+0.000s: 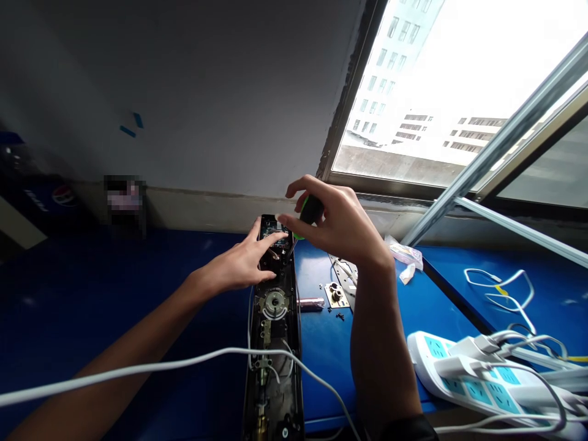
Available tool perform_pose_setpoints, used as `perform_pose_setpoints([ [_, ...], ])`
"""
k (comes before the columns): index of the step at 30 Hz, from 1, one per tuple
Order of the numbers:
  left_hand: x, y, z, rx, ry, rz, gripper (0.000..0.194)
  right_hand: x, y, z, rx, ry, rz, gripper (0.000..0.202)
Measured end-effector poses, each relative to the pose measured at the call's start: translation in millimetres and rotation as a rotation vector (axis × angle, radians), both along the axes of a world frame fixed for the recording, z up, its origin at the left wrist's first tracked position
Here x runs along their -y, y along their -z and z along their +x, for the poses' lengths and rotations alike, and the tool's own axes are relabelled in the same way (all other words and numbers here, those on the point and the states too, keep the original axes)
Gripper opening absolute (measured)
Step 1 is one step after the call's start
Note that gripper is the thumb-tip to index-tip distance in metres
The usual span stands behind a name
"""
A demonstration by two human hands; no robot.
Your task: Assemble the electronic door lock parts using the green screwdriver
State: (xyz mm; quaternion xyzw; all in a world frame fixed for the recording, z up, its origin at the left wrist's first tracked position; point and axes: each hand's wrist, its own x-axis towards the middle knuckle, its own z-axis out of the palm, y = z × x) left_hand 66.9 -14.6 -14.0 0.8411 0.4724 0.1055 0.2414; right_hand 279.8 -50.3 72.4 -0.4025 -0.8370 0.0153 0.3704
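Observation:
A long black housing (pixel 275 331), which looks like an opened electronic door lock, lies lengthwise on the blue tabletop. Its far end bears a green circuit board (pixel 272 228), with a round metal disc (pixel 275 302) lower down. My left hand (pixel 243 260) rests on the far end, fingers spread around the board area and gripping nothing. In my right hand (pixel 340 223) is a screwdriver (pixel 310 211) with a black and green handle. Its shaft slants down to the housing's right edge near the board; I cannot make out where the tip sits.
Right of the housing lie a metal tube (pixel 311 304), a small plate with a round fitting (pixel 337 295), loose screws (pixel 340 316) and a perforated metal strip (pixel 342 269). A white cable (pixel 184 362) crosses in front. A loaded power strip (pixel 478 373) stands at right, below a metal frame (pixel 459 165).

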Motion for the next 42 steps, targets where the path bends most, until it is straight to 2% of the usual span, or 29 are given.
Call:
perform_pose_setpoints([
  [2,-1.2,2.1,-1.2,0.005,0.006,0.007,0.095,-0.4,0.0,0.3,-0.012,-0.001,0.008,0.018],
  [7,-2.3,4.9,-2.3,0.037,0.012,0.018,0.096,1.3,-1.4,0.9,0.024,-0.020,-0.019,0.033],
  [11,0.2,1.9,-0.5,0.037,0.011,0.019,0.094,1.3,-1.9,0.1,-0.001,0.001,0.004,0.018],
  [16,3.1,-2.8,0.5,0.004,-0.010,-0.015,0.096,0.5,-2.1,0.1,0.040,-0.021,0.005,0.032],
  [20,3.5,-2.4,0.3,-0.002,-0.014,-0.026,0.094,0.7,-2.3,0.0,0.032,0.000,0.027,0.018],
  [24,3.3,-1.4,-0.6,-0.005,-0.008,-0.032,0.097,1.2,-2.0,0.9,0.036,-0.050,-0.027,0.035],
  [28,4.6,-6.5,-2.0,-0.012,-0.008,0.001,0.097,0.1,-1.0,1.9,0.044,-0.012,-0.021,0.026],
  [30,5.6,-9.6,-2.1,-0.028,-0.012,0.070,0.094,-0.5,-0.8,2.1,0.032,-0.013,-0.017,0.026],
  [34,6.9,-9.6,1.6,0.020,0.016,0.273,0.078,1.9,-2.0,2.1,-0.022,0.015,0.043,0.035],
  [40,10.8,0.4,19.1,0.113,0.089,0.482,0.027,14.6,-8.0,6.5,-0.142,0.046,0.117,0.031],
  [42,12.4,2.2,23.4,0.100,0.104,0.511,0.017,18.3,-10.0,10.2,-0.139,0.053,0.119,0.030],
])
